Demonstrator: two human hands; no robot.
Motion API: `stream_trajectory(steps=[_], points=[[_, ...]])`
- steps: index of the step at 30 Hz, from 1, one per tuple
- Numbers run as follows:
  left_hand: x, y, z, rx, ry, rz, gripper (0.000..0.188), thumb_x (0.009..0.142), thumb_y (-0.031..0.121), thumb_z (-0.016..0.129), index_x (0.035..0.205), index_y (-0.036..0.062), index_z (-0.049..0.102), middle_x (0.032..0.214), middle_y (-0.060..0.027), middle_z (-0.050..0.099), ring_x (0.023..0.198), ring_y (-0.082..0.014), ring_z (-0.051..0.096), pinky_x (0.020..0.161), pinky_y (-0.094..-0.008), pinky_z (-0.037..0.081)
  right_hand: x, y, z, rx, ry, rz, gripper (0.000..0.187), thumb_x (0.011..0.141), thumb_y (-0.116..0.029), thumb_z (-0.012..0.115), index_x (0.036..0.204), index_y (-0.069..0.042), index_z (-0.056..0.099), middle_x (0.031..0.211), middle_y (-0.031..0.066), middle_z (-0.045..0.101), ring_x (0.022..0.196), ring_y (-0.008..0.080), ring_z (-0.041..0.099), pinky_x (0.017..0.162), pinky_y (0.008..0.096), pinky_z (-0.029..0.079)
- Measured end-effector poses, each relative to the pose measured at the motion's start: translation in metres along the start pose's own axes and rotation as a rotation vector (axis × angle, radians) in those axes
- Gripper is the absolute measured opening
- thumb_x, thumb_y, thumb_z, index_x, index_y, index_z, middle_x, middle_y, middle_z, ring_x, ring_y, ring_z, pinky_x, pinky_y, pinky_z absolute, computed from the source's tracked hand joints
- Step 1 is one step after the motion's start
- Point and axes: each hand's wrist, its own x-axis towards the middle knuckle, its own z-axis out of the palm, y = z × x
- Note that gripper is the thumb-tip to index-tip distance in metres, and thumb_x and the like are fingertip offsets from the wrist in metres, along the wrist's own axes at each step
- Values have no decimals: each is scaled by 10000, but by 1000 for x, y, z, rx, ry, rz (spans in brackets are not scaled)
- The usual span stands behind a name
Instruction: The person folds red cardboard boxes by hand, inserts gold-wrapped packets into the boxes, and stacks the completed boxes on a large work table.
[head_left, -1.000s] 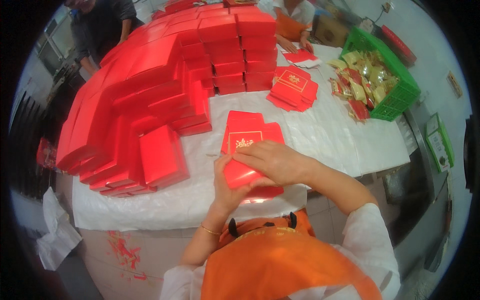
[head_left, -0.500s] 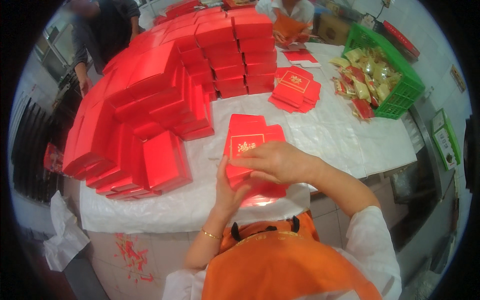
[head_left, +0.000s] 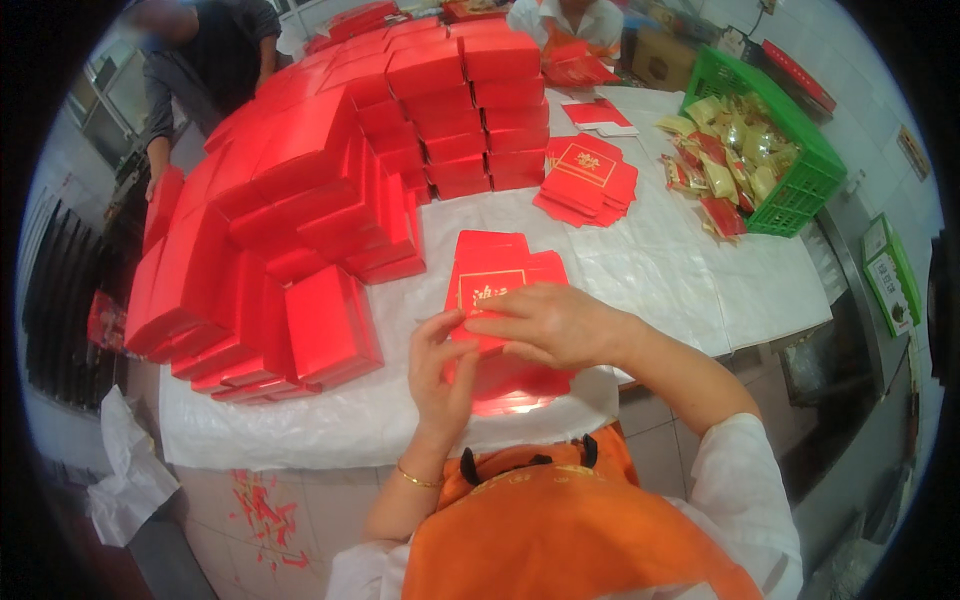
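Observation:
A red cardboard box blank (head_left: 505,255) with a gold frame and gold print lies folded flat before me, on top of more red card. My right hand (head_left: 555,325) lies across it, fingers bent and pinching near its left edge. At that same edge my left hand (head_left: 437,370) has its fingertips curled against the card, close to the right fingertips. The exact grip beneath the fingers is hidden. Beyond, a fanned pile of similar flat box blanks (head_left: 590,178) rests on the white-covered table (head_left: 690,290).
Stacked red boxes (head_left: 430,70) fill the table's left and back, one box (head_left: 330,320) nearest me. A green crate (head_left: 800,195) lies tipped at right, spilling wrapped packets (head_left: 735,150). Two people work across the table. Red scraps (head_left: 265,515) litter the floor.
My left hand has drawn slightly left and its fingers have curled higher at the card's edge. The person at left now holds a red box; the person opposite has raised red card.

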Motion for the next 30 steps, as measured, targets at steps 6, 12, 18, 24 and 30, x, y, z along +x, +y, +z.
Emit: stream_trajectory(steps=[6,12,18,24,30], points=[[-5,-1,3,177,-87,95,254,899,-16,588,1147,12,633,1360,-198,520,1294,-364,520,1116,-475,391,-6,12,3,16,18,-52,439,901,-213,693,1321,-132,598,1271,128,602,1047,320,631,877,434,521],[-11,-5,2,106,-57,86,322,859,-37,634,1175,24,634,1361,-193,557,1357,-384,480,1139,-490,373,-8,6,4,-19,50,-50,480,856,-181,741,1313,-137,602,1303,106,598,1054,305,632,869,415,520],[-11,-11,-2,132,-90,95,317,855,-29,670,1166,30,654,1358,-191,559,1361,-385,478,1124,-489,402,-12,11,7,2,116,-89,502,820,-125,755,1301,-127,608,1328,105,599,1101,301,629,884,412,520],[-14,-17,-4,135,-13,62,310,806,-18,693,1111,30,701,1327,-190,595,1303,-394,536,1093,-479,433,-21,27,-5,71,86,-44,465,844,-67,714,1297,-100,619,1335,101,603,1188,320,600,981,432,507],[-14,-14,-2,145,-15,68,291,851,-5,659,1139,16,691,1338,-191,577,1320,-390,516,1103,-482,422,-32,32,13,226,218,50,391,877,-6,636,1261,-70,664,1356,127,613,1272,356,562,1070,454,468]])
